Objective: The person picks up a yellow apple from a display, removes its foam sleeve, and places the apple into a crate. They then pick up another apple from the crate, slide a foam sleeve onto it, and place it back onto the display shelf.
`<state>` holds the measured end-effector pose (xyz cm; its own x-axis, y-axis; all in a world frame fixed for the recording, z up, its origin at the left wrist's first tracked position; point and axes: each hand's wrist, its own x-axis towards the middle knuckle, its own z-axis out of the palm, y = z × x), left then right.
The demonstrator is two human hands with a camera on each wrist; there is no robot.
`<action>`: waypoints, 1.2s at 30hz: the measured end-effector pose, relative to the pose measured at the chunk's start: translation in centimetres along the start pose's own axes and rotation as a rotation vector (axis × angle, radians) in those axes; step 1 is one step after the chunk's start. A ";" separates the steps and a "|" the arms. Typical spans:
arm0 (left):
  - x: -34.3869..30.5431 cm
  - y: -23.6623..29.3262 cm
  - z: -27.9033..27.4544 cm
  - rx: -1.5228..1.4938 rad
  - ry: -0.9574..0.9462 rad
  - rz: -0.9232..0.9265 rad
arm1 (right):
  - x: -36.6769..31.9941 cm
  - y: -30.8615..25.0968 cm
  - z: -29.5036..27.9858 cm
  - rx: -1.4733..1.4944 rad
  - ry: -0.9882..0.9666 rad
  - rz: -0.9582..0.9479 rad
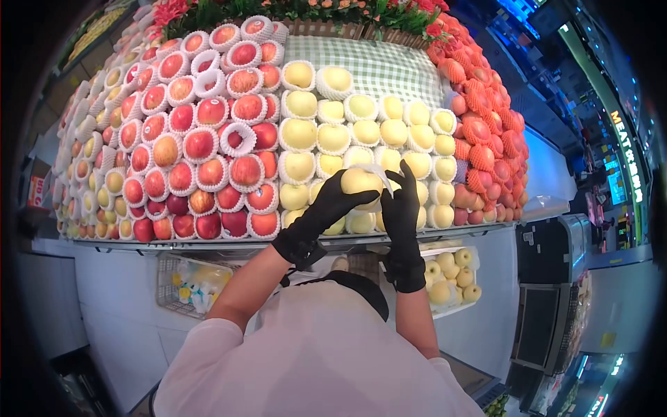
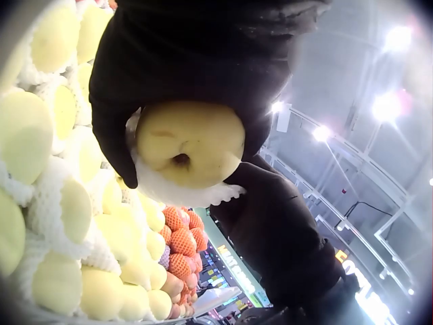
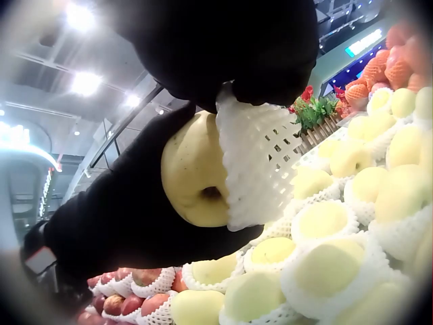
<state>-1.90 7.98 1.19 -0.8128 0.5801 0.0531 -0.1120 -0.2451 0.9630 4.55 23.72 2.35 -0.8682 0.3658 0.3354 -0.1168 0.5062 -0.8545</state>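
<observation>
Both hands wear black gloves and meet over the front of the fruit display. My left hand (image 1: pixel 329 203) grips a yellow apple (image 1: pixel 359 182), fingers and thumb curled round its sides. In the left wrist view, the dimpled end of the apple faces the camera. A white foam net sleeve (image 3: pixel 252 159) covers one side of the apple and stands out beyond it. At the free edge of that net, my right hand (image 1: pixel 401 208) pinches the foam between its fingers. Beneath both hands lie rows of yellow apples (image 1: pixel 333 139) in foam nets.
Red apples (image 1: pixel 199 144) in white nets fill the left side. Orange-netted fruit (image 1: pixel 479 128) is heaped at the right. Behind the yellow rows are a checkered cloth (image 1: pixel 361 62) and a small flower fence (image 1: pixel 326 29). Below the ledge sits a crate (image 1: pixel 474 258) of yellow apples.
</observation>
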 end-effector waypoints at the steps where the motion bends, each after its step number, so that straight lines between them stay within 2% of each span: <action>1: -0.1 0.0 0.0 -0.001 0.021 0.012 | -0.1 1.3 0.1 0.061 -0.029 0.051; 2: -0.1 -0.1 -0.2 0.011 0.031 0.021 | -0.1 2.6 0.2 0.120 -0.055 0.104; 6: 0.0 -0.8 -0.3 0.035 0.046 0.041 | 0.1 0.6 -1.7 0.222 -0.362 0.488; 9: -0.1 -0.8 -0.4 0.043 0.048 0.041 | -0.4 0.5 -1.1 0.314 -0.390 0.383; 12: 0.2 -0.7 -0.8 0.056 0.036 0.002 | -0.2 -0.5 -0.6 0.195 -0.384 0.342; 16: 0.8 -1.9 -1.4 0.038 0.021 0.024 | -0.8 0.2 -0.1 0.443 -0.275 0.315; 19: 0.5 -1.0 -2.9 -0.130 -0.087 0.000 | -0.3 0.3 -0.1 0.522 -0.235 0.324; 20: 0.3 -0.6 -2.7 -0.211 -0.039 -0.003 | -0.2 0.2 0.0 0.550 -0.221 0.335; 23: 0.5 -1.0 -3.0 -0.094 0.080 -0.056 | 0.0 1.3 0.1 0.570 -0.228 0.280; 26: 0.3 -1.6 -2.8 0.203 0.140 -0.021 | 0.1 1.3 0.7 0.729 -0.203 0.368; 28: 0.4 -1.9 -2.8 0.345 0.180 0.053 | 0.2 1.9 1.0 0.743 -0.210 0.362; 30: 0.4 -2.0 -2.9 0.448 0.202 0.147 | 0.2 2.4 1.2 0.475 -0.196 0.169; 35: -0.1 -2.5 -3.0 0.586 0.249 0.337 | 0.1 3.2 1.5 0.578 -0.184 0.354; 36: -0.1 -2.6 -3.0 0.604 0.249 0.337 | 0.2 2.6 1.6 0.481 -0.192 0.304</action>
<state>-3.25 6.24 -2.09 -0.8614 0.3371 0.3799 0.4433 0.1338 0.8863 3.35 23.87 -0.45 -0.9632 0.2688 0.0084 -0.0160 -0.0260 -0.9995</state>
